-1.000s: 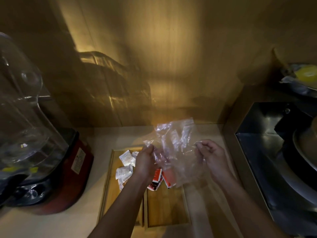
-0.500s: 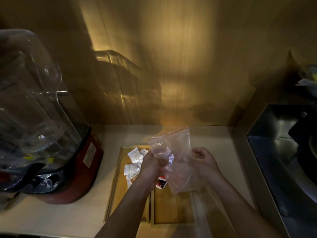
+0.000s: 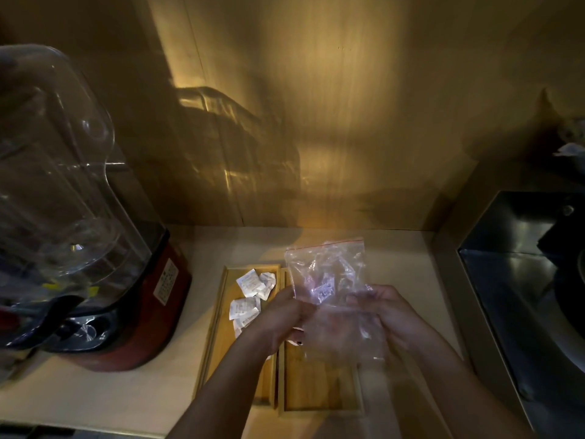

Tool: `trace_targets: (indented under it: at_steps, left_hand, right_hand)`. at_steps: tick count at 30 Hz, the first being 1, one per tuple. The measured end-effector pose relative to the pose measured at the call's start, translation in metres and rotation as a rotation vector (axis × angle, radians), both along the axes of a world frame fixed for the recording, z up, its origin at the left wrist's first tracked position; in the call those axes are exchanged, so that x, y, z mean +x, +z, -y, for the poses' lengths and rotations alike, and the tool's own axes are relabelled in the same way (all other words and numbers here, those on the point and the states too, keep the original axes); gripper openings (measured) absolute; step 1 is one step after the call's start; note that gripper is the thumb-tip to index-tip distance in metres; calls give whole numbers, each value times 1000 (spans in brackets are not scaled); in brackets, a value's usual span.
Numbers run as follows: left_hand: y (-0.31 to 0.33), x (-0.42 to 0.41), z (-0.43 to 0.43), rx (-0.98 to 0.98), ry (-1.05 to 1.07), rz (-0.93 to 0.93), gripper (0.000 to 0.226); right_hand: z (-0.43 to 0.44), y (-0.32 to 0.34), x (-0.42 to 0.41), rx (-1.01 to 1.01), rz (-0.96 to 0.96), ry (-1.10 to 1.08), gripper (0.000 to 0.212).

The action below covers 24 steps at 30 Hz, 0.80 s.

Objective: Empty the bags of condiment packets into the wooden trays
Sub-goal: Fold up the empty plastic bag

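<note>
Two wooden trays lie side by side on the counter. The left tray (image 3: 221,312) holds several white packets (image 3: 250,282). The right tray (image 3: 319,388) has a bare wooden floor at its near end; its far end is hidden behind my hands. A clear zip bag (image 3: 327,274) with a red seal strip stands upright above the right tray. My left hand (image 3: 280,316) grips the bag's lower left, my right hand (image 3: 384,312) its lower right. The bag looks crumpled and mostly transparent; I cannot tell what is inside.
A blender (image 3: 63,217) with a clear jug and red base stands on the counter at left. A dark metal appliance (image 3: 522,296) fills the right side. A wooden wall (image 3: 316,122) closes the back. Beige counter (image 3: 126,400) stretches in front of the blender.
Both hands have drawn closer together and lower on the bag, and the bag now stands more upright. The red packets seen under the bag earlier are hidden now.
</note>
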<state>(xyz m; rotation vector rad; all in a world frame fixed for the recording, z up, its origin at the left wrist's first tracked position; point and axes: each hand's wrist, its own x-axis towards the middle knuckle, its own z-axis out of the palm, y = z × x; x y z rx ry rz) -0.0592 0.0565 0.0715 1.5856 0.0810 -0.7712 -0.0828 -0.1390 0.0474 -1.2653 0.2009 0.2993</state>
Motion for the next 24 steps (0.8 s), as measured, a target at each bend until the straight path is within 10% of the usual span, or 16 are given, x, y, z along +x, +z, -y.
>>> trace_targets:
  at_steps: [9,19,24]
  left_hand:
    - [-4,-4,-7,-289,120,96,30]
    - [-17,-14,-15,-446,308,-150,25]
    - [-20,-28,-21,-351,84,-435,65]
  right_hand:
    - [14,2,-7,238,-68,2,38]
    - [9,12,-1,-351,180,147,51]
    - [5,14,2,-620,237,265,53]
